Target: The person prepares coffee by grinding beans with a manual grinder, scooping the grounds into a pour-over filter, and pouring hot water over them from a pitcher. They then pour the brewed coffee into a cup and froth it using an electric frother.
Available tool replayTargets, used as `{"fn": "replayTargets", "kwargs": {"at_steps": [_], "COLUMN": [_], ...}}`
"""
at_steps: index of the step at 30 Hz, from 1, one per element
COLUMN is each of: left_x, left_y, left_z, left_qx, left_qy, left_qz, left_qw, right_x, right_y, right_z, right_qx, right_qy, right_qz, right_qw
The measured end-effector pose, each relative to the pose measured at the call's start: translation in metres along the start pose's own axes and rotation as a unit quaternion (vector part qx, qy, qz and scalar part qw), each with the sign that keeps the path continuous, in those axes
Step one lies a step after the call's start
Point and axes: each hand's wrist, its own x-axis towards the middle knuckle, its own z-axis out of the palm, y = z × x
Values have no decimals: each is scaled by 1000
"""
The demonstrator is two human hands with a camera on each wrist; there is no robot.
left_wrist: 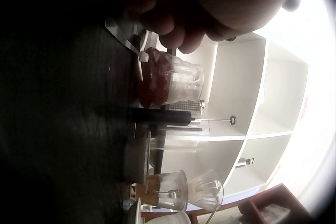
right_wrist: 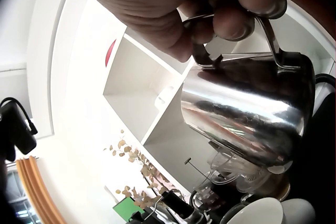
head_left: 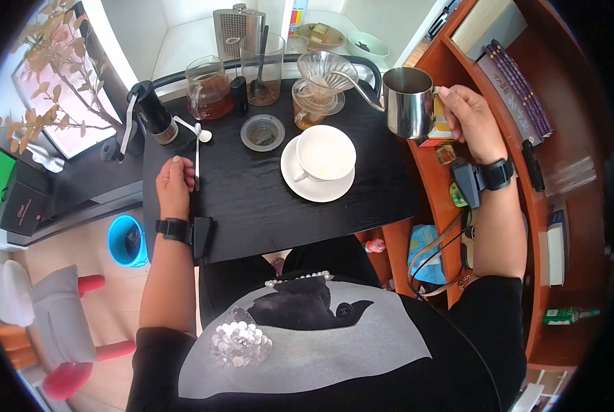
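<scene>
Beside shelves (head_left: 576,134), the right grip (head_left: 470,117) clasps a kettle (head_left: 406,108), handle (right_wrist: 269,37) part-hidden; left grip (head_left: 174,189) curls loosely.

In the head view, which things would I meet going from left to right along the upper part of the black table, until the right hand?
Black grinder, glass jug, tall glass, glass dripper, steel kettle (judged by its body), right hand.

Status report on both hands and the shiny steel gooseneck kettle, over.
Right hand grips kettle; spout over clear ribbed glass dripper. Left hand idle beside slim long-handled spoon. White ceramic cup clear of spout.
</scene>
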Motion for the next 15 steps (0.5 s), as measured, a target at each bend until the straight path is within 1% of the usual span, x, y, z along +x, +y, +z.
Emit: {"fn": "replayTargets", "kwargs": {"at_steps": [2,3,5,7,8,11,15], "left_x": [1,1,1,0,1,1,1], "left_y": [-1,-2,0,1,0,-2,4], "left_z": [0,0,-1,1,1,0,-3], "left_qx": [1,-2,-2,1,7,7,17], "left_qy": [-1,-2,-2,5,5,-7,-14], "left_qz": [2,3,10,-4,1,10,8], "left_qw": [1000,1000,1000,1000,1000,1000,1000], "right_x": [-5,-8,-16,-27,-28,-43,-53], "right_y": [14,24,50,70,94,119,146], "right_z": [6,7,17,38,46,69,83], "right_qx": [79,83,164,257,313,403,444], "right_qy": [16,16,5,39,21,57,83], "right_qz": [22,40,41,40,-2,18,30], "right_qw": [997,996,986,965,950,913,892]}}
